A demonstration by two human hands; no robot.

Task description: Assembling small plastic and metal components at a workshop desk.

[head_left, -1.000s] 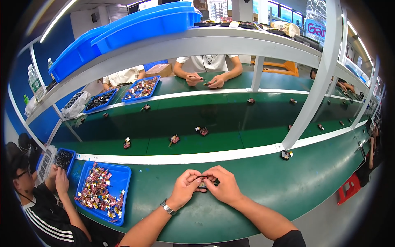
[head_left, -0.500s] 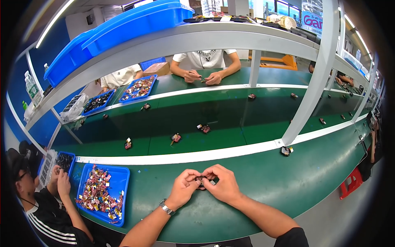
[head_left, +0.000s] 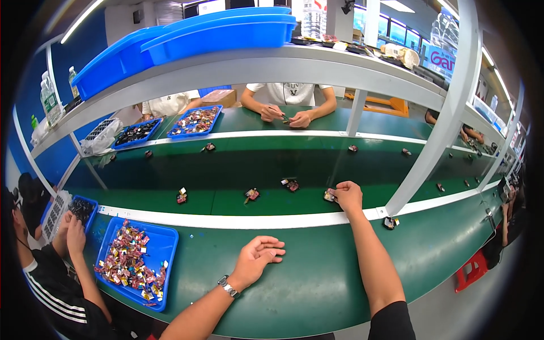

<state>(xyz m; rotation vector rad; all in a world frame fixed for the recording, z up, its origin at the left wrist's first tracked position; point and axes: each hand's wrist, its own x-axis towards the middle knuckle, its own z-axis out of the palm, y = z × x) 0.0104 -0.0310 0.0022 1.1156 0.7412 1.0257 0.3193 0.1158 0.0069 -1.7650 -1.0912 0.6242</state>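
Note:
My right hand reaches over the white rail onto the dark green belt. Its fingers close on the edge of a small electronic assembly, dark with pinkish and pale parts, low at the belt. Part of the assembly is hidden behind the fingertips. Over the near green tabletop, my left hand holds nothing, its fingers loosely stretched out and pointing right. A similar black assembly rests beside the rail, right of my right forearm.
A blue tray piled with small assemblies stands to my left, beside a co-worker's arms. More assemblies lie scattered on the belt. A white post rises right of my hand, carrying a shelf. Another person works across.
My hands, together over the near tabletop around a small assembly, have parted. The right has carried it forward and right to the belt; the left stays back, fingers loosened. The view has shifted slightly.

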